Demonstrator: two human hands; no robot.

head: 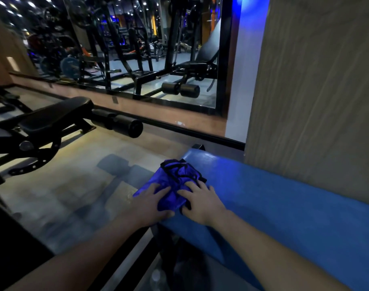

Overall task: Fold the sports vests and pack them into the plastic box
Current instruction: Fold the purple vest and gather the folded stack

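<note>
A crumpled blue sports vest (176, 177) with black trim lies on the near-left end of a blue padded bench (284, 206), partly hanging over its left edge. My left hand (152, 204) rests on the vest's left side, fingers spread flat and thumb along the bench edge. On the vest's right side my right hand (200, 201) presses down with straight fingers. No plastic box is in view.
A black adjustable gym bench (53, 122) with foam rollers (124, 124) stands on the floor to the left. A large wall mirror (137, 49) reflects gym machines. A grey wall panel (315, 91) rises right behind the blue bench.
</note>
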